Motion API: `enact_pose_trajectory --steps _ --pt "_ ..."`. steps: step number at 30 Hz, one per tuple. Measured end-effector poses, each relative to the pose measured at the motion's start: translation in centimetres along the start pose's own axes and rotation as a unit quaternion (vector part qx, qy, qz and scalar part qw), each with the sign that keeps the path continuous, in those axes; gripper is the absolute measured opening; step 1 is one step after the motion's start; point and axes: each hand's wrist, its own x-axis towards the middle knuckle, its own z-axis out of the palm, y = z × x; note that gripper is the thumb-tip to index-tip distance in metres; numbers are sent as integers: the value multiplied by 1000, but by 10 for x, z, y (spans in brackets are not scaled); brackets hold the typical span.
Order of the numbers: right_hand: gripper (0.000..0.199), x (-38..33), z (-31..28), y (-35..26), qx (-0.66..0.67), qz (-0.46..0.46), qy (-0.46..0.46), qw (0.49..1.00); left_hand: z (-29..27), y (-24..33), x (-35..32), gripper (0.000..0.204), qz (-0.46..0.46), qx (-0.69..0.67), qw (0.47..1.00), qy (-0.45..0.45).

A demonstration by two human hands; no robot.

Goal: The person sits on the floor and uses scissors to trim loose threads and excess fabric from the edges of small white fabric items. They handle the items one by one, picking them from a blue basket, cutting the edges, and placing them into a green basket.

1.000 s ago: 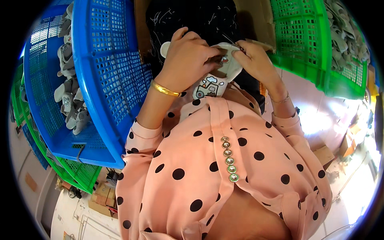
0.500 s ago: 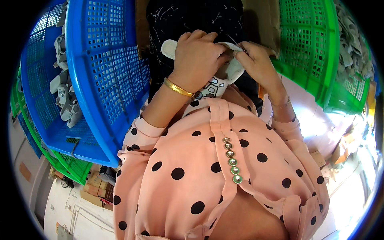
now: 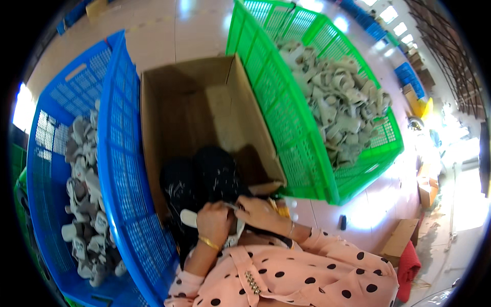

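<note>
A small off-white shoe upper (image 3: 188, 218) is held low over my lap, its rounded tab sticking out on the left. My left hand (image 3: 213, 225), with a gold bangle at the wrist, is closed around it, back of the hand up. From the right my right hand (image 3: 263, 215) reaches in, fingers bent and pinching at the upper's edge beside the left fingers. Between the two hands a thin greyish bit shows, too small to make out. Both hands cover most of the upper.
To my left stands a blue basket (image 3: 120, 153) with grey-white shoe uppers (image 3: 84, 194). A cardboard box (image 3: 209, 66) lies ahead of my knees. On the right, a green basket (image 3: 302, 153) holds a heap of greyish pieces (image 3: 342, 112). A red cloth (image 3: 408, 271) is at far right.
The view has swung up, bringing the box and both baskets into sight, and the hands appear lower and smaller. Both hands still hold the shoe upper, now closer together.
</note>
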Motion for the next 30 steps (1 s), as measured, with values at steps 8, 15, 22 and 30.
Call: enact_pose_trajectory --steps 8,15,22,30 --pt "41 -9 -27 -22 -127 -89 53 986 -22 -10 -9 10 7 1 999 -47" --pt "44 -7 -66 -38 -336 -208 17 918 -41 -8 11 16 42 28 992 -116" --pt "38 8 -84 -58 -413 -264 -80 868 -38 -7 -4 15 29 13 985 -167" --pt "36 10 -57 -55 -530 -313 -114 780 -17 -23 -17 14 -7 -18 987 -158"
